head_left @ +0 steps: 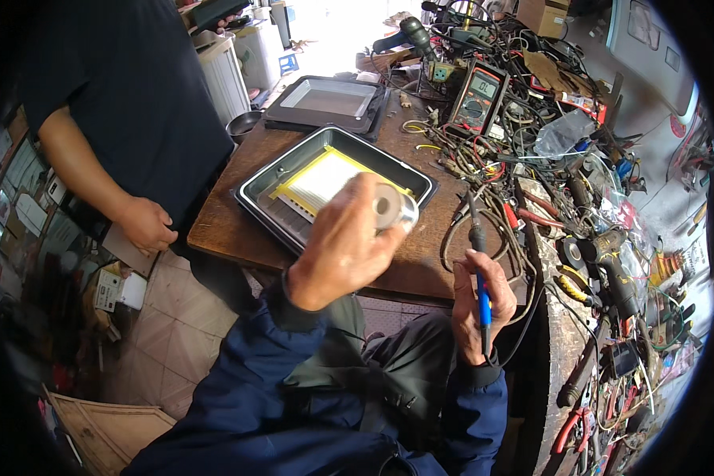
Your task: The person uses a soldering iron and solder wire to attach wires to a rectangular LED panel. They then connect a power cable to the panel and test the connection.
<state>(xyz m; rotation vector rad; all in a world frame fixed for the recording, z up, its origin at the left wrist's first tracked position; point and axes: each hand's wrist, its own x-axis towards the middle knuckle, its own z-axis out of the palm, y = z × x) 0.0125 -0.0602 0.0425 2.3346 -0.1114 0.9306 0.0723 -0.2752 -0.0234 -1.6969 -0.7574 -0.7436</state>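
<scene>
My left hand (pixel 337 250) grips a silver spool (pixel 394 208), likely of wire, raised over the near part of a dark rectangular tray (pixel 255 190). Inside that tray lies a pale panel (pixel 332 170) edged with yellow tape, partly hidden behind my hand and the spool. At the right, my right hand (pixel 480 309) is wrapped round a blue-handled soldering iron (pixel 481 295), held upright with its dark tip pointing away from me. The iron’s cord hangs below that hand, and loops of cable lie beside it on the wooden table (pixel 226 222).
A person in a dark T-shirt (pixel 127 71) stands left of the table, a hand (pixel 147 226) low by its edge. A second dark tray (pixel 325 107) sits behind. Tangled cables, a multimeter (pixel 477 99), pliers (pixel 575 428) and other tools crowd the right side. Tiled floor (pixel 159 333) shows lower left.
</scene>
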